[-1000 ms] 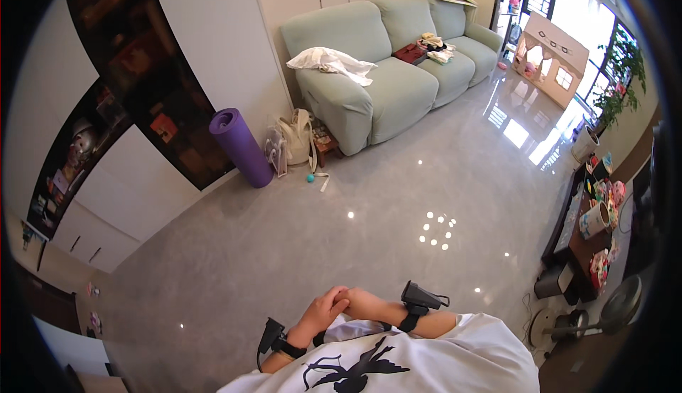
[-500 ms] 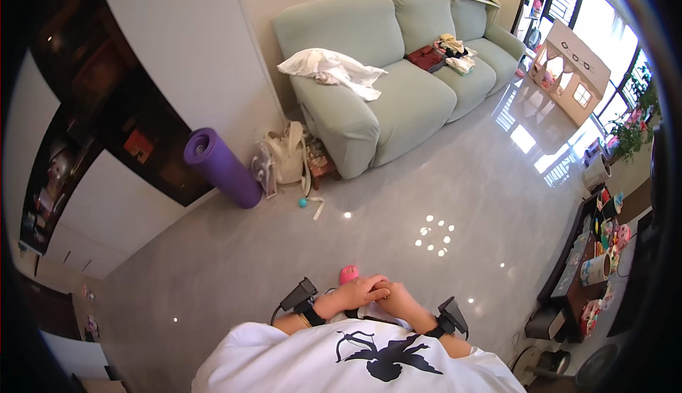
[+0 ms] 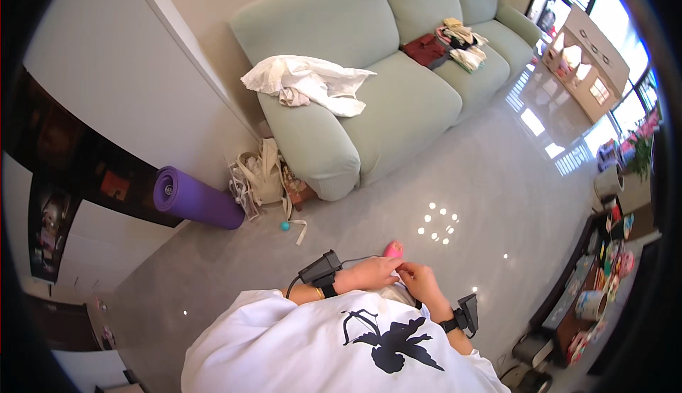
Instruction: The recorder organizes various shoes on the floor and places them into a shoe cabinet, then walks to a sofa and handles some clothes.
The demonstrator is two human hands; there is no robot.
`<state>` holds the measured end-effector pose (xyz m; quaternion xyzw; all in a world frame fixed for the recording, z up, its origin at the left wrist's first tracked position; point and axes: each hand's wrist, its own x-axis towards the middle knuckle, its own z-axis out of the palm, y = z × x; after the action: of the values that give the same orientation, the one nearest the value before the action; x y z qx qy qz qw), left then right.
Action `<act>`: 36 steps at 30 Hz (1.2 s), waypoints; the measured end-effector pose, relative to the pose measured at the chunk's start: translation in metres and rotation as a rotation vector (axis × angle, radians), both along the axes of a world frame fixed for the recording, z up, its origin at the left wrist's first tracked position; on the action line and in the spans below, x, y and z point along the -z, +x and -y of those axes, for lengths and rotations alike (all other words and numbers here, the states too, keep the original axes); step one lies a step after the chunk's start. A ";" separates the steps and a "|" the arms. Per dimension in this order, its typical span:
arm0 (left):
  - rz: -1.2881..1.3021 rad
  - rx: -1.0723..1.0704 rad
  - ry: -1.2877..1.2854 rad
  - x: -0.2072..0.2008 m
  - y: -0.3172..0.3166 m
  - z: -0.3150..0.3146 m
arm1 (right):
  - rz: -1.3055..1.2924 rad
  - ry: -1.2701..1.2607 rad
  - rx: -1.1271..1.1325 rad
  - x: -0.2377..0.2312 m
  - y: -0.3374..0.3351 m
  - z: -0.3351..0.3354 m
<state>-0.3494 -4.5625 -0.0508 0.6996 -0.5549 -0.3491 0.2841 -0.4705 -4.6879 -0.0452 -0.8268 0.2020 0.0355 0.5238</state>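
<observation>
My left hand (image 3: 372, 273) and my right hand (image 3: 420, 279) are close together in front of my white shirt, fingertips meeting. Both have curled, pinched fingers; whether something small lies between them I cannot make out. A black device is strapped to each wrist: one on the left wrist (image 3: 322, 270), one on the right wrist (image 3: 465, 315). From the left device a thin dark cable runs toward the hands. Just beyond the fingertips a foot in a pink shoe (image 3: 394, 249) shows on the grey floor (image 3: 341, 229).
A pale green sofa (image 3: 405, 94) carries a white cloth (image 3: 312, 84) and folded clothes (image 3: 465, 45). To its left are a rolled purple mat (image 3: 202, 201), a cream bag (image 3: 263, 173) and a small blue ball (image 3: 285, 227). A low cabinet (image 3: 568, 315) with assorted items stands at right; a cardboard playhouse (image 3: 586, 66) is far right.
My hands have gone from clasped together to touching at the fingertips. The view has turned and moved closer to the sofa, and the foot appears farther right.
</observation>
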 end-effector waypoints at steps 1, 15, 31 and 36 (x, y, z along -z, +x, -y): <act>-0.001 -0.022 0.003 0.000 0.014 0.016 | -0.001 0.003 -0.022 -0.003 0.020 0.020; -0.010 -0.542 -0.054 0.031 0.239 0.106 | 0.069 -0.060 -0.435 -0.029 0.302 0.185; -0.336 -1.384 -0.103 0.138 0.464 0.138 | -0.039 0.014 -0.793 -0.012 0.515 0.238; -0.977 -1.720 -0.131 0.157 0.524 0.104 | -0.089 0.051 -0.920 0.001 0.577 0.251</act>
<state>0.1743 -4.6666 -0.2075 0.6264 0.3016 -0.2428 0.6766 0.1068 -4.9394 -0.0464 -0.8149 -0.1646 0.3049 0.4645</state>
